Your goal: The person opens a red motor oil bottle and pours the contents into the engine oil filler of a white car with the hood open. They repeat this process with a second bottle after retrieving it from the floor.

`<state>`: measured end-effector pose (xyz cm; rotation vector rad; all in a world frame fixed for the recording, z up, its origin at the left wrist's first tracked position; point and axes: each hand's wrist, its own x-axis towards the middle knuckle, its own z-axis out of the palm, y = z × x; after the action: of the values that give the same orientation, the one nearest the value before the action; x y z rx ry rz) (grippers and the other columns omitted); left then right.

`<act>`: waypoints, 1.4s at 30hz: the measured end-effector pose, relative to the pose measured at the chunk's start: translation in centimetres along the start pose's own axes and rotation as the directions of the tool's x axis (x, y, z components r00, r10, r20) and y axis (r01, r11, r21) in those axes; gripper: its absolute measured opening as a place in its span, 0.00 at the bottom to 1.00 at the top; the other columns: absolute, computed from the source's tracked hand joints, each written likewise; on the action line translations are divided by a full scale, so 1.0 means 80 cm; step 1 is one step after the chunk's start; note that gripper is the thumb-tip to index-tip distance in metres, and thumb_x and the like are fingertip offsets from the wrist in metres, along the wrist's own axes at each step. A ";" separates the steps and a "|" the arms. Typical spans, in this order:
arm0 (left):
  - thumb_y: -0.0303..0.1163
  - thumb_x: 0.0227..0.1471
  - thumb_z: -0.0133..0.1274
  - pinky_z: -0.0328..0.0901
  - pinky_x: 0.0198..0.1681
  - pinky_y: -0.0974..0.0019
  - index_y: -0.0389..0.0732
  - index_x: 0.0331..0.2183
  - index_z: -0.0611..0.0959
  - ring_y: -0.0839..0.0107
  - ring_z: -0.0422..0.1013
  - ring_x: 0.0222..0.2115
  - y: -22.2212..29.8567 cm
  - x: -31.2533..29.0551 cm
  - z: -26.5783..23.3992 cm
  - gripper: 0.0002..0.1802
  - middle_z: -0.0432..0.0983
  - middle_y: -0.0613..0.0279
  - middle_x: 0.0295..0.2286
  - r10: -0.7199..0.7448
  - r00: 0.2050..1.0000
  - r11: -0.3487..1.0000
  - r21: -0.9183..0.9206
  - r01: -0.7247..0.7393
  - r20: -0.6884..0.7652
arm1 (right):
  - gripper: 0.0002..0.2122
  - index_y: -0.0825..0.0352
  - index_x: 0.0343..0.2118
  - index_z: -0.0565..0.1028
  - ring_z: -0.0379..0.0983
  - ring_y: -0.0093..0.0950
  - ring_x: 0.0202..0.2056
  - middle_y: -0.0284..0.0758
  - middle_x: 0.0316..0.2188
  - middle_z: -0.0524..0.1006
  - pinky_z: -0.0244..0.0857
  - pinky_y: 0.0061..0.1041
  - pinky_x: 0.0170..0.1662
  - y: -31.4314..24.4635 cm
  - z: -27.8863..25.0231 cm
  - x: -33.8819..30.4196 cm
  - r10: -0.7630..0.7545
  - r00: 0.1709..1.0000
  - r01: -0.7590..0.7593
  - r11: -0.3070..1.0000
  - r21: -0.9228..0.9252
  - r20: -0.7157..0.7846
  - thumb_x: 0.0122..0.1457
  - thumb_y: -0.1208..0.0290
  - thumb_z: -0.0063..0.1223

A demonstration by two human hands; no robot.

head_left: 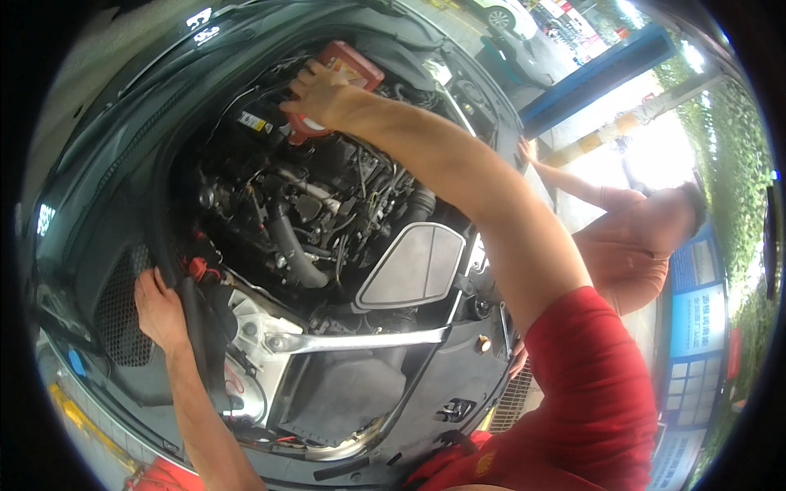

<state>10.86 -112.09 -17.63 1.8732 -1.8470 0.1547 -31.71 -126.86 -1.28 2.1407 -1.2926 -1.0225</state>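
Red battery (348, 69) is covered by spread right hand (323, 94) fingers; left hand (160, 311) fingers are curled on the bay edge (168, 245); firm bracing is advised.

This is a car repair place, probably the open forecourt of a garage beside a street. An open engine bay (327, 245) fills the view, with hoses, a grey air-filter cover (413, 266) and a silver strut brace (360, 338) exposed. A blue post (589, 78), parked cars (508, 16), a green hedge (737, 164) and 1 other person (630, 245) leaning on the fender stand in daylight beyond.
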 end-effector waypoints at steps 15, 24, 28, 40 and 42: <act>0.44 0.74 0.49 0.75 0.43 0.46 0.44 0.44 0.81 0.51 0.79 0.45 0.004 0.001 -0.005 0.14 0.82 0.57 0.41 -0.013 1.000 1.000 0.021 0.013 0.020 | 0.62 0.38 0.78 0.58 0.53 0.39 0.77 0.33 0.73 0.65 0.42 0.46 0.80 -0.003 -0.005 0.005 0.020 0.999 -0.020 1.000 0.002 0.030 0.36 0.69 0.86; 0.44 0.74 0.49 0.75 0.43 0.46 0.44 0.44 0.81 0.51 0.79 0.44 0.003 0.000 -0.002 0.14 0.82 0.58 0.40 0.013 1.000 1.000 0.026 -0.012 -0.019 | 0.54 0.34 0.78 0.57 0.55 0.34 0.76 0.30 0.74 0.64 0.41 0.44 0.77 -0.004 -0.008 0.002 0.042 0.997 -0.035 0.993 -0.110 0.057 0.49 0.61 0.81; 0.44 0.74 0.49 0.75 0.42 0.47 0.45 0.44 0.82 0.52 0.79 0.44 0.002 -0.001 0.000 0.14 0.82 0.58 0.40 0.006 1.000 0.999 0.048 -0.005 -0.011 | 0.56 0.34 0.78 0.58 0.54 0.36 0.76 0.31 0.74 0.64 0.43 0.46 0.78 -0.002 -0.008 0.000 0.063 0.998 -0.060 0.995 -0.085 0.029 0.47 0.65 0.82; 0.43 0.74 0.49 0.75 0.42 0.46 0.44 0.44 0.81 0.51 0.79 0.44 0.003 0.000 -0.004 0.14 0.82 0.58 0.41 0.027 0.999 0.999 0.024 -0.026 -0.018 | 0.61 0.33 0.77 0.58 0.53 0.43 0.76 0.31 0.74 0.63 0.51 0.49 0.79 0.009 -0.017 -0.012 0.080 0.996 -0.078 0.996 -0.049 0.031 0.39 0.71 0.84; 0.43 0.74 0.49 0.75 0.42 0.46 0.44 0.44 0.81 0.51 0.79 0.44 0.003 0.001 -0.003 0.14 0.82 0.57 0.41 0.027 1.000 0.999 0.031 -0.027 -0.013 | 0.61 0.33 0.77 0.58 0.53 0.44 0.76 0.30 0.74 0.62 0.52 0.49 0.78 0.009 -0.019 -0.012 0.080 0.996 -0.078 0.996 -0.047 0.036 0.38 0.71 0.84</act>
<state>10.72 -112.01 -17.31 1.8636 -1.8712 0.2059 -31.24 -126.37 0.53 2.0286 -1.3475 -1.0551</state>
